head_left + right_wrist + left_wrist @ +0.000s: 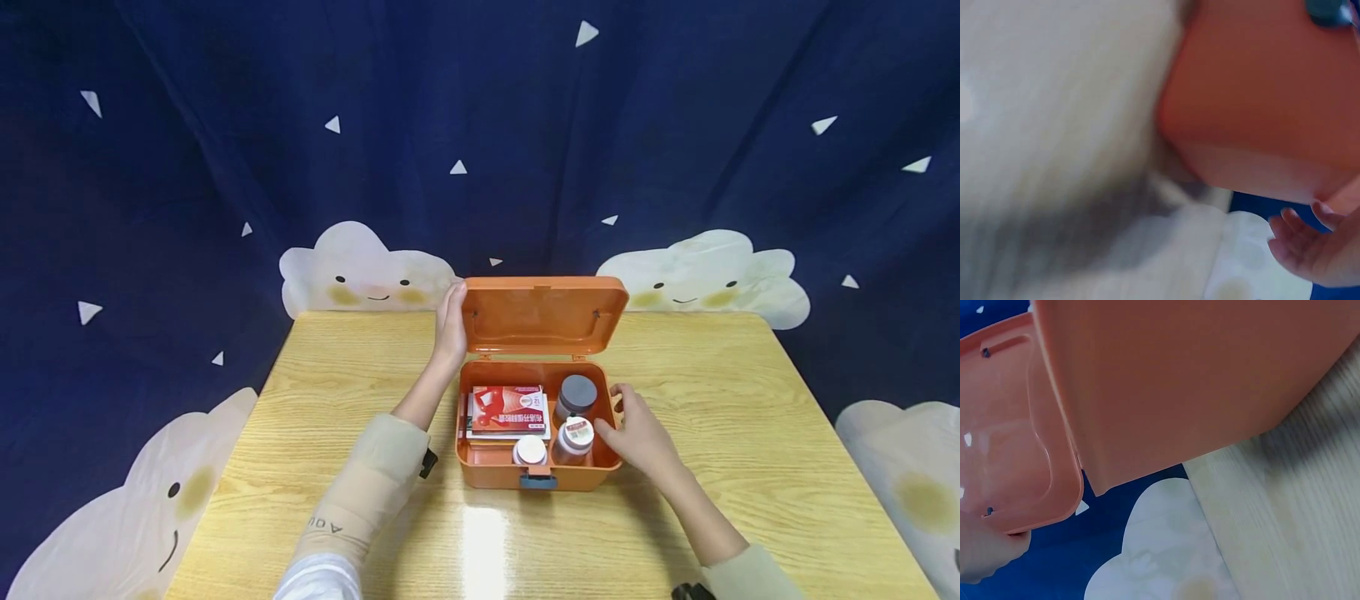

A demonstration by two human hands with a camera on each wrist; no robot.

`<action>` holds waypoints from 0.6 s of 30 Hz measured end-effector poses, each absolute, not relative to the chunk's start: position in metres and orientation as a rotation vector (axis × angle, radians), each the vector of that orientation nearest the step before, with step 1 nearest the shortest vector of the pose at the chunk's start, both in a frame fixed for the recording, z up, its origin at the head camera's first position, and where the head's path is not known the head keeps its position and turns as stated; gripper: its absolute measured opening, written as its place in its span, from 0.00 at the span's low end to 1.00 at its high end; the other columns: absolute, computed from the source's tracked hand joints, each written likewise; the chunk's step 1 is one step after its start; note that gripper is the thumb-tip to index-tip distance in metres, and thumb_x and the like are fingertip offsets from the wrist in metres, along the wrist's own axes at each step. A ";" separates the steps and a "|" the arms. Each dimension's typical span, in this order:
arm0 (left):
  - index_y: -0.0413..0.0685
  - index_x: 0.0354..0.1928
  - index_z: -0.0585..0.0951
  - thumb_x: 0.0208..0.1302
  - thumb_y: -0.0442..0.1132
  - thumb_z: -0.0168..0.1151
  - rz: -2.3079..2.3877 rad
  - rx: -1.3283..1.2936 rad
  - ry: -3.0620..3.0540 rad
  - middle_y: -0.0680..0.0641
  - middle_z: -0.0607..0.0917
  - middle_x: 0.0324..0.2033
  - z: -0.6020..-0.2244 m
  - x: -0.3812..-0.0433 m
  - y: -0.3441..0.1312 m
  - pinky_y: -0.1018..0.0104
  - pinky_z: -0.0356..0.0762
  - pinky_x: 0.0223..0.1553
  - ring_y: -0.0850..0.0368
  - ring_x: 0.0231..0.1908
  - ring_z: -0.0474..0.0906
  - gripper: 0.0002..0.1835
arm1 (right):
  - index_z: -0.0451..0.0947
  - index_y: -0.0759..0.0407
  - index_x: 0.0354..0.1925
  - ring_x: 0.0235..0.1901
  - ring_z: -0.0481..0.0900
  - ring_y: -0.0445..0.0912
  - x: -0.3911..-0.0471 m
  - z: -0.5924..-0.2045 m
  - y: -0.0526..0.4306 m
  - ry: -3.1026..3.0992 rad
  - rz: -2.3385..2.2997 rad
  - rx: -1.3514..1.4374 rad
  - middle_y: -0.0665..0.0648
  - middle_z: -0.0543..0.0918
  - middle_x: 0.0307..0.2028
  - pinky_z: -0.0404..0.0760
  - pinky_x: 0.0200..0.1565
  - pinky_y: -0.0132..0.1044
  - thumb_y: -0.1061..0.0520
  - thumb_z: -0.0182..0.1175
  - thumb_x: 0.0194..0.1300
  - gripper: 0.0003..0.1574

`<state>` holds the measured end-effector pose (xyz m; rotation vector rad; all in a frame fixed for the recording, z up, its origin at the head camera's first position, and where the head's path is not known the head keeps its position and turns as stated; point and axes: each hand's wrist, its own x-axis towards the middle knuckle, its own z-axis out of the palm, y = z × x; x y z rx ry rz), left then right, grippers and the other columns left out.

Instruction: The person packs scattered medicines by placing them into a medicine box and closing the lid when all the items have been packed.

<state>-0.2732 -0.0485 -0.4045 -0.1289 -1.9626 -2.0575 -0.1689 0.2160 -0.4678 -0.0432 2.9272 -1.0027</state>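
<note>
An orange box (pixel 495 477) sits on the table with its lid (pixel 543 315) raised. My left hand (pixel 451 332) holds the lid at its left edge, its fingers partly hidden; in the left wrist view the hand (pixel 988 553) is at the lid's corner. Inside the box lie a red-and-white carton (pixel 510 408) on other flat packs, a dark-capped bottle (pixel 578 392), a white bottle with a labelled cap (pixel 576 440) and a smaller white-capped bottle (pixel 530 451). My right hand (pixel 637 433) is at the box's right rim, fingers loosely bent, with nothing in its grasp.
The light wooden table (pixel 727 417) extends on both sides of the box. A dark blue curtain (pixel 420 100) with white triangles and smiling clouds hangs behind it. A dark latch (pixel 537 482) is at the front of the box.
</note>
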 end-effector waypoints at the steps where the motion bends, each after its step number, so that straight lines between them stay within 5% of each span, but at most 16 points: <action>1: 0.28 0.54 0.70 0.66 0.42 0.39 -2.063 -0.130 -1.963 0.33 0.72 0.52 -0.405 -0.272 -0.049 0.59 0.54 0.62 0.45 0.57 0.65 0.25 | 0.61 0.65 0.54 0.37 0.73 0.54 -0.171 -0.464 0.216 2.907 -1.090 -0.028 0.64 0.72 0.40 0.72 0.33 0.42 0.52 0.58 0.57 0.31; 5: 0.27 0.52 0.71 0.66 0.40 0.38 -2.072 -0.164 -1.957 0.32 0.73 0.51 -0.404 -0.267 -0.050 0.59 0.55 0.62 0.46 0.56 0.65 0.23 | 0.59 0.66 0.56 0.43 0.71 0.52 -0.182 -0.444 0.213 2.807 -1.561 0.085 0.64 0.71 0.44 0.69 0.42 0.37 0.49 0.53 0.64 0.30; 10: 0.25 0.40 0.72 0.64 0.37 0.37 -2.036 -0.268 -1.927 0.38 0.74 0.34 -0.390 -0.253 -0.051 0.62 0.63 0.51 0.53 0.39 0.68 0.19 | 0.56 0.65 0.61 0.51 0.65 0.49 -0.201 -0.409 0.206 2.532 -2.224 0.186 0.55 0.67 0.49 0.61 0.53 0.41 0.47 0.41 0.69 0.30; 14: 0.28 0.42 0.73 0.63 0.41 0.37 -2.062 -0.300 -1.888 0.45 0.77 0.33 -0.397 -0.253 -0.050 0.66 0.66 0.46 0.62 0.36 0.70 0.22 | 0.56 0.60 0.62 0.54 0.62 0.47 -0.217 -0.387 0.202 2.315 -2.443 0.149 0.48 0.66 0.48 0.55 0.58 0.46 0.43 0.38 0.69 0.32; 18: 0.30 0.43 0.74 0.62 0.48 0.37 -2.026 -0.336 -1.879 0.41 0.78 0.35 -0.411 -0.260 -0.050 0.67 0.67 0.45 0.62 0.37 0.71 0.26 | 0.60 0.55 0.59 0.49 0.65 0.41 -0.229 -0.379 0.202 2.204 -2.499 0.093 0.47 0.67 0.47 0.59 0.55 0.37 0.41 0.37 0.69 0.28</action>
